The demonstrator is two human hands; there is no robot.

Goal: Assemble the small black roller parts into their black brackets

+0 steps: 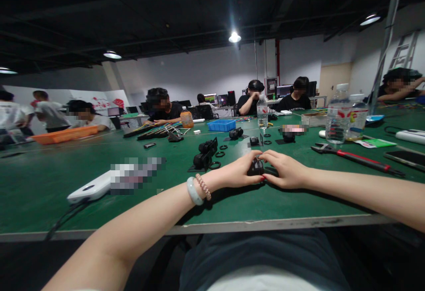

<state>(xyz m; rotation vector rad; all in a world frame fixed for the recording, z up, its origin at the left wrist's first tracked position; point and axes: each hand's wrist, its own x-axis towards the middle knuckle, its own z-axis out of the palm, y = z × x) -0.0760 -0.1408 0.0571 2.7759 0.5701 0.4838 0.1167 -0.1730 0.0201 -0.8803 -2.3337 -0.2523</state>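
Note:
Both hands meet over the green table [232,207] around a small black rounded part [256,167]. My left hand [244,167], with a pale bangle and a beaded bracelet on its wrist, closes its fingers and thumb around the left side of this part. From the other side, the curved fingers and thumb of my right hand [282,170] grip it as well. The fingers partly hide the part, so its exact kind does not show. Beyond my left hand stand similar black parts [204,155] on flat plates, with loose black rings [220,154] beside them.
Red-handled pliers [361,159] and a phone [407,159] lie to the right, near water bottles [338,120]. A white power bank [96,185] with a cable lies left. Farther back are a blue tray [222,125], an orange tray [64,135] and several seated people.

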